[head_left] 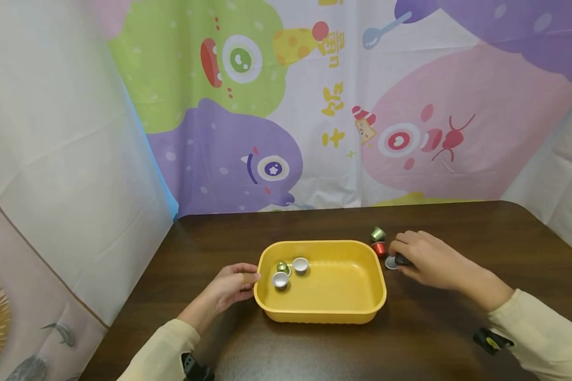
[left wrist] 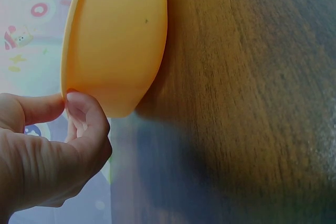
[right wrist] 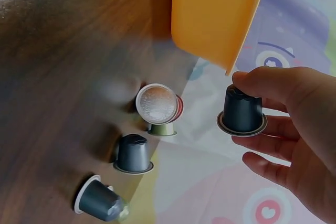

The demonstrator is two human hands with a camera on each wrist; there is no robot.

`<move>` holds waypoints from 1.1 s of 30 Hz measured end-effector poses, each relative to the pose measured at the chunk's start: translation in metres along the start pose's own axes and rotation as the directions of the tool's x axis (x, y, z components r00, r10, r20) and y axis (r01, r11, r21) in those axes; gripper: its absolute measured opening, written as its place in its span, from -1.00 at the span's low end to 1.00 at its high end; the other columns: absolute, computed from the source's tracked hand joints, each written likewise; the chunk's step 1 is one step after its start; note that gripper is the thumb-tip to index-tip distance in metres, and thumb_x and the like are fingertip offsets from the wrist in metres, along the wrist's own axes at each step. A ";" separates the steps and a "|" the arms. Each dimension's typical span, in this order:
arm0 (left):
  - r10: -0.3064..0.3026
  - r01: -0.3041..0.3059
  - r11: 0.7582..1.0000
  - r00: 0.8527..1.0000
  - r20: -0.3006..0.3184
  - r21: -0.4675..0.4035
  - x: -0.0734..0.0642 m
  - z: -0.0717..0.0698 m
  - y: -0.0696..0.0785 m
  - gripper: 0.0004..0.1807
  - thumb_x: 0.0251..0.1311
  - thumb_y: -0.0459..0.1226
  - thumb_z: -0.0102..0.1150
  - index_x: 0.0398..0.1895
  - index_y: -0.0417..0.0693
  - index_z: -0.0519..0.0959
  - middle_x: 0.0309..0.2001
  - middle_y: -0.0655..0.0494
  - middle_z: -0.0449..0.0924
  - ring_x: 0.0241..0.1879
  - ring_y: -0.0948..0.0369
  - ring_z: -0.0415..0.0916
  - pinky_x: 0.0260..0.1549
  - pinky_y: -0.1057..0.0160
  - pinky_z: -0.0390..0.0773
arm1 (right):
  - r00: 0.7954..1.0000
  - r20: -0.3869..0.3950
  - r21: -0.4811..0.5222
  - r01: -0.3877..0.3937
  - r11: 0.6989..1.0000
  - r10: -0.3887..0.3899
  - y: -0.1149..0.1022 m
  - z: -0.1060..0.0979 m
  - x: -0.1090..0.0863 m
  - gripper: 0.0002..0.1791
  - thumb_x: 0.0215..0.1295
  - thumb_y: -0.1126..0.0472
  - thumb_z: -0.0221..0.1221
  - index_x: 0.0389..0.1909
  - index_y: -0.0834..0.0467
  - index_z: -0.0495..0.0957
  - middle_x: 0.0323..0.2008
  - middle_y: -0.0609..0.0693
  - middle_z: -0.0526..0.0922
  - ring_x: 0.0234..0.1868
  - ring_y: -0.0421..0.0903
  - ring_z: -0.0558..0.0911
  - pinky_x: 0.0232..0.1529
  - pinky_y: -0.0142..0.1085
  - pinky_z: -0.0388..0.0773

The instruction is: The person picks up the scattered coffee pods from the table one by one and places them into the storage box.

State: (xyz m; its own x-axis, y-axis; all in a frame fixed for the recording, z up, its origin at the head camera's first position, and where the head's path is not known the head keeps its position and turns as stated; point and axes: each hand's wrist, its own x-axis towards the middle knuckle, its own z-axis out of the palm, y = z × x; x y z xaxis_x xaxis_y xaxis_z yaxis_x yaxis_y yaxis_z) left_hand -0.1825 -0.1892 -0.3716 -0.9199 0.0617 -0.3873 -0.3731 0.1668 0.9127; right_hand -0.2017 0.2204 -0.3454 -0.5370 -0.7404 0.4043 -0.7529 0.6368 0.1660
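Observation:
My left hand (head_left: 229, 288) pinches the left rim of a yellow plastic tray (head_left: 319, 316) between thumb and fingers. At the tray's right side, my right hand (head_left: 429, 259) holds a dark coffee capsule (right wrist: 243, 111) between thumb and fingers, its rim downward in the right wrist view. Inside the tray, toward the left, lie a green capsule (head_left: 282, 266) and two silver-white ones, a nearer capsule (head_left: 280, 280) and a farther capsule (head_left: 301, 265).
Right of the tray are a green capsule (head_left: 377, 234), a red capsule (head_left: 378, 248) and a capsule with a silver lid (right wrist: 157, 104). The right wrist view also has an upright dark capsule (right wrist: 133, 153) and a tipped one (right wrist: 98, 199). A cartoon curtain (head_left: 333, 174) hangs behind the brown table (head_left: 267, 349).

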 end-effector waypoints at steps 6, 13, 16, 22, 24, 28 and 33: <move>0.003 -0.003 1.000 1.000 0.000 -0.008 0.002 0.000 -0.001 -0.67 0.31 -0.40 0.08 0.08 -0.39 0.41 -0.30 0.06 0.54 -0.36 0.26 0.52 -0.33 0.34 0.61 | 1.000 0.021 0.001 0.019 1.000 -0.019 0.001 -0.003 0.006 -0.63 -0.17 0.22 0.53 -0.36 0.06 0.55 -0.47 -0.20 0.44 -0.41 -0.24 0.37 -0.35 -0.27 0.40; 0.004 -0.004 1.000 1.000 -0.001 -0.007 0.002 0.000 -0.001 -0.67 0.31 -0.40 0.08 0.09 -0.40 0.41 -0.30 0.06 0.54 -0.35 0.26 0.52 -0.32 0.33 0.61 | 0.999 0.028 -0.017 0.031 0.999 -0.030 -0.002 -0.008 0.015 -0.62 -0.15 0.21 0.53 -0.35 0.06 0.53 -0.48 -0.19 0.41 -0.42 -0.22 0.35 -0.37 -0.31 0.35; 0.002 -0.002 1.000 1.000 0.001 -0.010 0.002 0.000 -0.001 -0.66 0.31 -0.40 0.07 0.10 -0.40 0.40 -0.30 0.06 0.54 -0.35 0.26 0.52 -0.32 0.33 0.61 | 0.999 0.041 -0.027 0.028 0.999 -0.027 -0.004 -0.009 0.019 -0.62 -0.15 0.19 0.53 -0.35 0.07 0.53 -0.48 -0.17 0.41 -0.41 -0.21 0.37 -0.36 -0.31 0.34; 0.009 -0.009 1.000 1.000 0.005 -0.010 0.001 0.000 -0.001 -0.66 0.31 -0.40 0.07 0.09 -0.41 0.40 -0.33 0.07 0.53 -0.37 0.26 0.50 -0.33 0.34 0.61 | 0.998 0.059 -0.007 0.027 1.000 -0.026 -0.008 -0.011 0.029 -0.65 -0.15 0.20 0.53 -0.40 0.05 0.53 -0.46 -0.16 0.46 -0.38 -0.19 0.43 -0.32 -0.29 0.38; 0.010 -0.010 1.000 1.000 0.007 -0.009 0.001 0.000 -0.001 -0.66 0.31 -0.40 0.07 0.10 -0.41 0.39 -0.34 0.08 0.52 -0.37 0.26 0.50 -0.34 0.35 0.60 | 0.997 0.065 0.003 0.030 1.000 -0.030 -0.010 -0.011 0.033 -0.66 -0.14 0.20 0.52 -0.41 0.05 0.54 -0.45 -0.16 0.48 -0.37 -0.19 0.44 -0.31 -0.28 0.41; 0.009 -0.009 1.000 1.000 0.008 -0.008 0.001 0.000 -0.001 -0.66 0.31 -0.40 0.07 0.10 -0.41 0.39 -0.35 0.09 0.52 -0.39 0.27 0.49 -0.35 0.36 0.59 | 0.995 0.090 0.011 0.049 0.999 -0.049 -0.012 -0.012 0.041 -0.69 -0.08 0.20 0.50 -0.36 0.07 0.57 -0.42 -0.13 0.53 -0.35 -0.18 0.47 -0.29 -0.27 0.45; -0.002 0.002 1.000 1.000 -0.004 -0.007 0.002 0.000 -0.001 -0.67 0.32 -0.40 0.07 0.09 -0.40 0.40 -0.34 0.07 0.52 -0.38 0.27 0.49 -0.35 0.36 0.60 | 0.991 0.107 0.045 0.076 0.996 -0.081 -0.014 -0.012 0.050 -0.71 -0.03 0.21 0.47 -0.31 0.11 0.58 -0.40 -0.09 0.55 -0.33 -0.16 0.49 -0.27 -0.24 0.49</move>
State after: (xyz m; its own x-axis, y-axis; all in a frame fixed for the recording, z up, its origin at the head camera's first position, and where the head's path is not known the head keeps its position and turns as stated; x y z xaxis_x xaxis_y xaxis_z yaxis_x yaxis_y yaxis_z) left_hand -0.1839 -0.1894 -0.3730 -0.9194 0.0574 -0.3891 -0.3762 0.1602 0.9126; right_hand -0.2133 0.1764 -0.3170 -0.5121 -0.8080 0.2913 -0.8079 0.5683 0.1560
